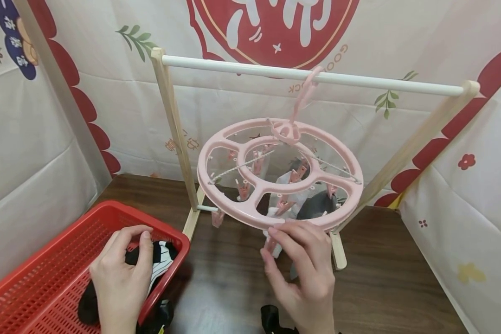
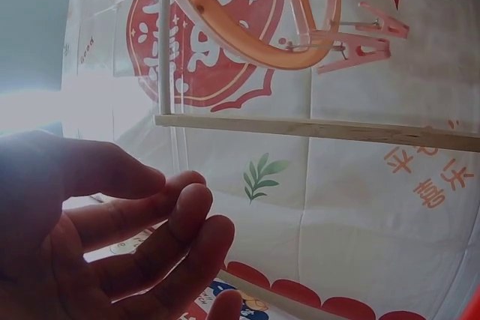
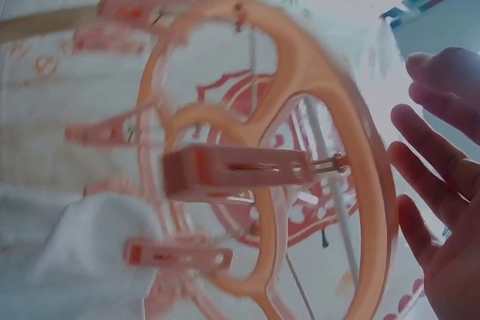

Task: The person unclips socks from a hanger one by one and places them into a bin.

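A round pink clip hanger [image 1: 229,141] hangs by its hook from a white rod, with several pink clothespins [image 1: 284,204] dangling below it. Just at its front rim is my right hand [image 1: 305,264], fingers loosely bent, beside a dangling clothespin [image 3: 232,170]. In the right wrist view those fingers pinch nothing. White cloth [image 3: 97,237] and a dark grey piece [image 1: 317,205] hang under the ring. Over the red basket [image 1: 146,214] hovers my left hand [image 1: 123,273], its fingers slightly curved around nothing. Below that hand lie a black-and-white striped sock [image 1: 162,260] and black fabric [image 1: 88,301].
Wooden posts [image 1: 173,125] at both sides carry the white rod [image 1: 242,68]. Dark items lie near the front of the brown tabletop [image 1: 217,278], one beside the basket [image 1: 160,315] and another near my right wrist [image 1: 271,317]. Printed fabric walls [image 1: 125,106] enclose the back and sides.
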A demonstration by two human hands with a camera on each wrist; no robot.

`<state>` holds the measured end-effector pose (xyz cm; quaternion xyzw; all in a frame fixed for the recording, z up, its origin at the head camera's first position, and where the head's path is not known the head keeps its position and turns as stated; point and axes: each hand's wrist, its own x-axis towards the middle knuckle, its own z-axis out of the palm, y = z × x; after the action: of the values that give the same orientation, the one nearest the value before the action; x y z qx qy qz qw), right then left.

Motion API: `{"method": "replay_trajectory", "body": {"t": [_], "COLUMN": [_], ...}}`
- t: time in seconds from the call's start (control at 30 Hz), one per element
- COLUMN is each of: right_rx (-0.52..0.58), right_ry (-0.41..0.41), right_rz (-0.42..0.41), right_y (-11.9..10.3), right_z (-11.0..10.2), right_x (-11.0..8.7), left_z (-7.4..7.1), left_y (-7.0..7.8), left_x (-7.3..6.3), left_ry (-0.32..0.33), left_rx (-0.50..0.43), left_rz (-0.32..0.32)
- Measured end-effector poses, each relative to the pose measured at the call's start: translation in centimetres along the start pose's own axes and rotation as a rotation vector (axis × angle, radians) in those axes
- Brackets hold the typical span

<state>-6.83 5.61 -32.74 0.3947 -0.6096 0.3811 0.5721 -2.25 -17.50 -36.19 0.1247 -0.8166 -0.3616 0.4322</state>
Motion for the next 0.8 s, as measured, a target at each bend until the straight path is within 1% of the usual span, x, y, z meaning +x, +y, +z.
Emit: {"method": "replay_trajectory", "body": {"t": [0.1,0.17,0.3,0.43,0.53,0.57,0.63,0.67,0.73,0.8], "right_rx": [0.027,0.016,-0.047,-0.124,-0.175,-0.193,-0.226,-0.238,-0.256,-0.272], "right_ry": [0.039,0.075,0.141,0.244,0.299,0.289,0.213,0.165,0.039,-0.082], "right_rz": [-0.015,-0.004,0.058,0.102,0.102,0.091,0.073,0.057,0.032,0.025], "right_y": [-0.4,-0.5,-0.2,0.4,0.9,1.1,1.5,1.8,2.4,3.1], "right_z": [0.0,-0.2,-1.0,-2.2,-3.1,-3.4,-4.1,-4.3,-4.9,-5.5], "right_x": [0.3,0.4,0.3,-0.3,-0.6,-0.5,0.1,0.4,1.2,1.9], "left_z": [0.0,-0.1,-0.2,0.0,0.3,0.3,0.4,0.5,0.5,0.6], "left_y": [-0.1,-0.1,-0.1,-0.2,-0.2,-0.1,-0.1,-0.1,0.0,0.1], "left_x": [0.0,0.0,0.1,0.2,0.1,0.1,0.1,0.1,0.1,0.1], "left_ry": [0.004,0.005,0.005,-0.005,-0.015,-0.02,-0.029,-0.033,-0.041,-0.046], "left_rx": [-0.004,-0.008,-0.01,-0.017,-0.022,-0.026,-0.033,-0.036,-0.042,-0.047], "left_rz": [0.006,0.004,0.004,0.032,0.037,0.032,0.022,0.019,0.016,0.021]}}
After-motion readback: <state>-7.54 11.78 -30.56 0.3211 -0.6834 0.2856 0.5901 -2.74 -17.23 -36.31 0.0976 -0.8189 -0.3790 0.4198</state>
